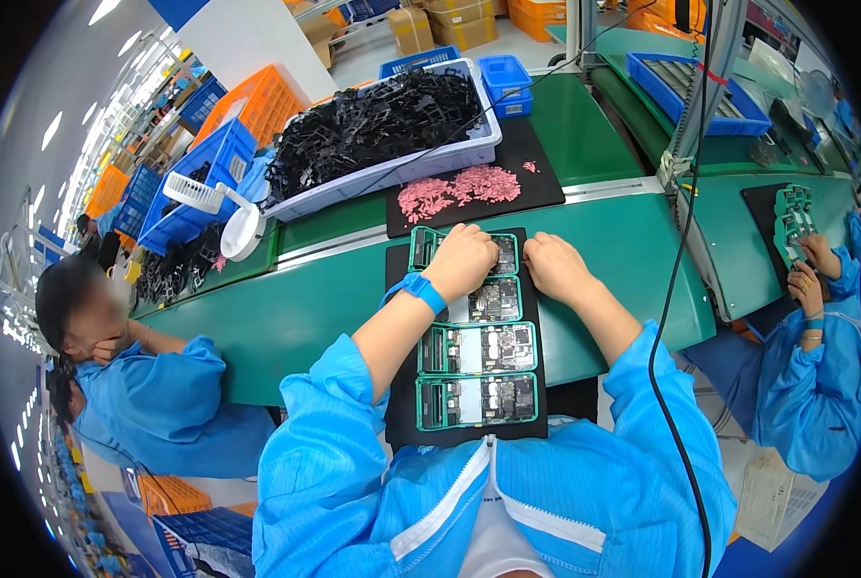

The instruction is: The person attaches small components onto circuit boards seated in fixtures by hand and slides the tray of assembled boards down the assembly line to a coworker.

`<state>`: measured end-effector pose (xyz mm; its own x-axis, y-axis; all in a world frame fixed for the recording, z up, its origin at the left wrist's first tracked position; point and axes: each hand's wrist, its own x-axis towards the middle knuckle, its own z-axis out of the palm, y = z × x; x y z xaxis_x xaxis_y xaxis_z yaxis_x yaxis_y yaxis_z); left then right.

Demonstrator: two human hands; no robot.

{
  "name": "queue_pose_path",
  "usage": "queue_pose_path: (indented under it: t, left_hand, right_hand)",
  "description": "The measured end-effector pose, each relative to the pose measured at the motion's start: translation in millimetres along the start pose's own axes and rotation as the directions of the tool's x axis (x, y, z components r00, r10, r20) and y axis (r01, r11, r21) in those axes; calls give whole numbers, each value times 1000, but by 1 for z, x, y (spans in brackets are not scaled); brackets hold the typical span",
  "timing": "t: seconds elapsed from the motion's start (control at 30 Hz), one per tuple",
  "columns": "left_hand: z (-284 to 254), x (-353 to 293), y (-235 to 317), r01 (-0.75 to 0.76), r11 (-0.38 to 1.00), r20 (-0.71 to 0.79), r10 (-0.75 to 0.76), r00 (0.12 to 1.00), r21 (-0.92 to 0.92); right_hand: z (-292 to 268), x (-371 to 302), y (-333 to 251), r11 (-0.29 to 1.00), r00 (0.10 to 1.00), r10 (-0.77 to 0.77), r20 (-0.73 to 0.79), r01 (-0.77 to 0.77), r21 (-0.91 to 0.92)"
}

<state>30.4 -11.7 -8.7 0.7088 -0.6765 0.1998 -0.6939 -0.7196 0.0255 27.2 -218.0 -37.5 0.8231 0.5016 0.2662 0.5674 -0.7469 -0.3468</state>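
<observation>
Several green frames holding dark circuit boards (508,347) lie in a column on a black mat (404,390) in front of me. My left hand (463,260), a blue band on its wrist, is over the farthest green frame (419,252). Its fingers are curled down onto that frame and hide part of the board; what they grip, if anything, is hidden. Just right of the same frame, my right hand (556,266) has its fingertips pinched together. Whatever may be between them is too small to make out.
Beyond the frames, small pink pieces (483,185) are scattered on a black sheet (536,197). A white bin (382,173) heaped with black parts stands behind, beside a small white fan (243,231). A black cable (676,424) hangs at my right. Co-workers sit on both sides.
</observation>
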Motion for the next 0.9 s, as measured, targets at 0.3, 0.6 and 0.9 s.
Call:
queue_pose_path:
  t: [0.3,0.6,0.9]
  left_hand:
    - [-5,-4,3,25,999,2,-25,1000,31]
    - [-11,-25,7,35,999,84,-37,996,34]
    - [-7,-34,0,-52,989,-66,62,996,138]
  right_hand:
    - [6,0,0,997,999,34,0,-34,-65]
    - [10,-5,11,999,999,5,-46,-3,40]
    - [-16,-10,-15,971,999,49,10,-50,235]
